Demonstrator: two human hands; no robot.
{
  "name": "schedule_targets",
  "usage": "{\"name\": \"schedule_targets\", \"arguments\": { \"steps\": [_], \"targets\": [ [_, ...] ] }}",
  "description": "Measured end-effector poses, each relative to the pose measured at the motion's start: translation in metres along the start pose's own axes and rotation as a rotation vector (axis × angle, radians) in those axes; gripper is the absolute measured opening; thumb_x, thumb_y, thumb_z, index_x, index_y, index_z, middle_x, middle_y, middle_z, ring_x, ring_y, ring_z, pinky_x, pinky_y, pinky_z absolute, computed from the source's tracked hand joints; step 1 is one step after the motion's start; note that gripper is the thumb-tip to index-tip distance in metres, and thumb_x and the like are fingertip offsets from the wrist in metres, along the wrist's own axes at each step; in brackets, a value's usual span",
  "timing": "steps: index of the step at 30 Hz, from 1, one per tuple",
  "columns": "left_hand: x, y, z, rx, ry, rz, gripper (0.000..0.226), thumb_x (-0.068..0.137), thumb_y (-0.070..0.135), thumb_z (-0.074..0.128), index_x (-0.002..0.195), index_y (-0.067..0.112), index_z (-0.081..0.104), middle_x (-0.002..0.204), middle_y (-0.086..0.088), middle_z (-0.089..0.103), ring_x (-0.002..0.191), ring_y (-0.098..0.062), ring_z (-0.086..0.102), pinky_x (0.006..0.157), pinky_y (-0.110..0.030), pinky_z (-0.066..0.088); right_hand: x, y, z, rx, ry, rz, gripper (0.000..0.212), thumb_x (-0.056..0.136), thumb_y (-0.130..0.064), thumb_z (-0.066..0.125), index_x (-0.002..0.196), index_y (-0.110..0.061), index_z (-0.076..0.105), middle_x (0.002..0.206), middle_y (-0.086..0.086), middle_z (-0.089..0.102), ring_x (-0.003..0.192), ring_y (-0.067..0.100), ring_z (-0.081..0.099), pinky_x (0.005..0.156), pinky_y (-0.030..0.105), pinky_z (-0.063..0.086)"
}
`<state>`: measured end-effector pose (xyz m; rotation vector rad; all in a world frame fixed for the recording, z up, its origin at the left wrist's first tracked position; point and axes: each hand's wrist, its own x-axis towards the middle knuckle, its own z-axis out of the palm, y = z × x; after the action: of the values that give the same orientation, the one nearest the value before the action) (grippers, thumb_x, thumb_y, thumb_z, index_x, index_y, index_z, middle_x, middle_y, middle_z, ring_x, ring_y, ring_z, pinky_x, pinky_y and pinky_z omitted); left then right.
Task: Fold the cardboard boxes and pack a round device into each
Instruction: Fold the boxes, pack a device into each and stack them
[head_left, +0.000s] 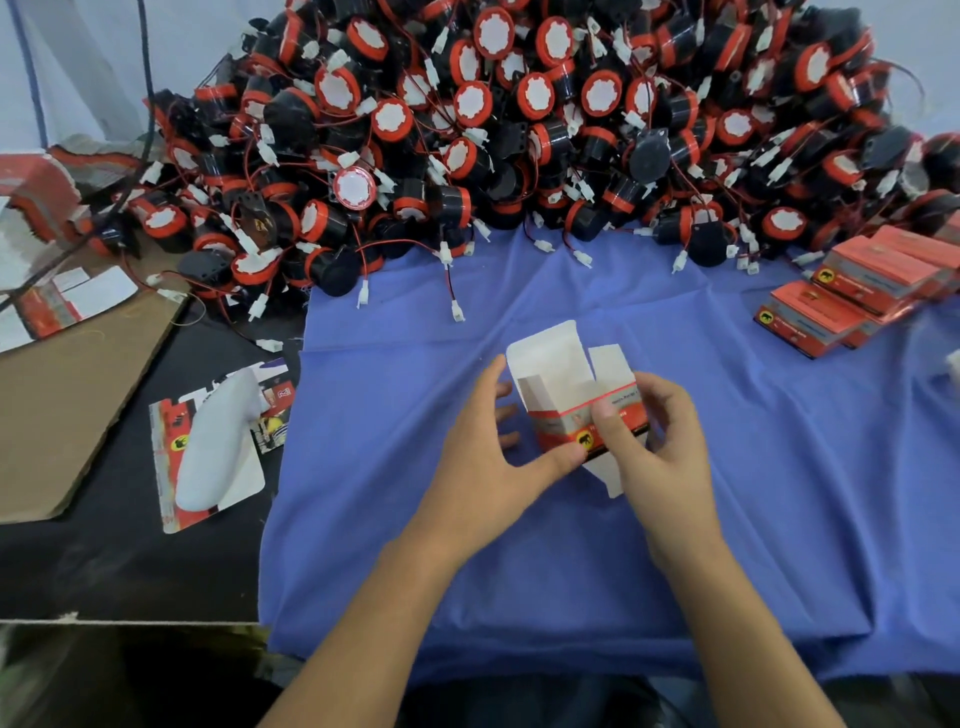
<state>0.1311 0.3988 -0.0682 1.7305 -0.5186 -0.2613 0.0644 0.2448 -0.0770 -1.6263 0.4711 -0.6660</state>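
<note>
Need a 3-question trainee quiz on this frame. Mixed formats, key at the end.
1. True or false: the cardboard box gripped by the left hand and right hand has its top flaps open.
2. Fill in: the pile of round devices lies ____ the held box, away from the person.
3. Where do the stacked red boxes lie? A) at the far right of the blue cloth B) under the pile of round devices C) in the left hand
Key: 1 true; 2 beyond; 3 A.

Blue cloth (519, 571) gives room nearside; device pile (519, 130) blocks beyond, stacked boxes (852, 296) right.
</note>
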Motion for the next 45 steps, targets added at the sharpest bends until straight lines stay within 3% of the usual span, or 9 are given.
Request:
{"name": "schedule_targets", "arguments": {
  "steps": [4,8,10,15,25,29,36,42,45],
  "targets": [
    [0.001,-0.002,0.007,-0.177,0.084,0.055,0.070,0.094,0.014,0.075,0.143,0.048,0.040,0.129,0.031,0.059,0.118,0.010,0.060,0.084,-0.008,0.051,0.006,-0.009,-0.015,0.043,-0.269,0.018,0.042,0.098,-0.012,0.066,0.137,-0.025,0.059,0.124,-0.008,0.072,0.118,0.011,0.066,0.098,0.027,0.053],
    [0.006,0.010,-0.001,-0.183,0.182,0.027,0.029,0.100,0.035,0.065,0.129,0.036,0.060,0.130,0.017,0.065,0.112,-0.003,0.068,0.087,-0.027,0.059,0.010,-0.021,-0.027,0.148,-0.424,-0.003,0.051,0.095,-0.026,0.068,0.145,-0.026,0.056,0.136,-0.006,0.068,0.128,0.011,0.062,0.098,0.021,0.052],
    [0.008,0.019,-0.006,-0.152,0.158,-0.023,0.018,0.103,0.048,0.055,0.112,0.044,0.069,0.119,0.015,0.071,0.104,-0.011,0.071,0.082,-0.032,0.061,0.009,-0.027,-0.026,0.155,-0.404,-0.001,0.058,0.091,-0.041,0.067,0.146,-0.027,0.055,0.142,-0.005,0.063,0.135,0.015,0.056,0.108,0.034,0.049],
    [0.005,0.040,-0.020,-0.115,0.018,-0.116,0.058,0.084,0.080,0.044,0.093,0.033,0.076,0.085,0.003,0.070,0.080,-0.012,0.067,0.070,-0.022,0.057,0.007,-0.043,-0.015,0.087,-0.249,0.002,0.050,0.086,-0.048,0.071,0.134,-0.034,0.066,0.130,-0.001,0.066,0.118,0.024,0.062,0.104,0.054,0.051],
    [0.000,0.057,-0.032,-0.294,0.040,-0.252,0.030,0.074,0.049,0.071,0.090,0.024,0.066,0.096,0.008,0.070,0.078,-0.010,0.062,0.078,-0.033,0.046,0.003,-0.070,-0.011,0.171,-0.326,0.151,0.026,0.095,-0.038,0.066,0.112,-0.019,0.067,0.105,-0.005,0.070,0.100,0.009,0.066,0.090,0.037,0.053],
    [-0.001,0.058,-0.034,-0.289,0.077,-0.256,0.034,0.072,0.033,0.068,0.105,0.025,0.063,0.108,0.008,0.065,0.069,-0.011,0.052,0.065,-0.031,0.043,0.002,-0.076,-0.011,0.127,-0.393,0.174,0.034,0.096,-0.020,0.063,0.124,-0.039,0.064,0.100,-0.006,0.067,0.100,0.007,0.067,0.083,0.033,0.060],
    [-0.004,0.063,-0.031,-0.249,0.020,-0.169,0.018,0.085,0.013,0.057,0.094,0.023,0.069,0.072,0.014,0.059,0.055,-0.002,0.049,0.045,-0.010,0.036,0.000,-0.086,-0.003,0.116,-0.440,0.256,0.023,0.076,-0.026,0.060,0.095,-0.030,0.073,0.095,0.005,0.055,0.078,0.011,0.062,0.080,0.036,0.062],
    [-0.007,0.063,-0.022,-0.248,0.055,-0.157,0.034,0.086,0.010,0.055,0.090,0.034,0.079,0.093,0.012,0.073,0.089,-0.013,0.060,0.065,-0.018,0.045,-0.003,-0.084,0.001,0.083,-0.367,0.257,0.023,0.085,-0.011,0.062,0.089,-0.030,0.074,0.105,0.011,0.062,0.088,0.016,0.067,0.082,0.040,0.064],
    [-0.005,0.062,-0.027,-0.266,0.073,-0.139,0.037,0.094,0.009,0.052,0.097,0.034,0.080,0.088,0.014,0.071,0.081,-0.009,0.059,0.061,-0.013,0.044,-0.003,-0.085,-0.003,0.128,-0.415,0.306,0.027,0.095,-0.011,0.061,0.104,-0.031,0.077,0.097,0.004,0.062,0.086,0.010,0.065,0.082,0.034,0.063]
  ]
}}
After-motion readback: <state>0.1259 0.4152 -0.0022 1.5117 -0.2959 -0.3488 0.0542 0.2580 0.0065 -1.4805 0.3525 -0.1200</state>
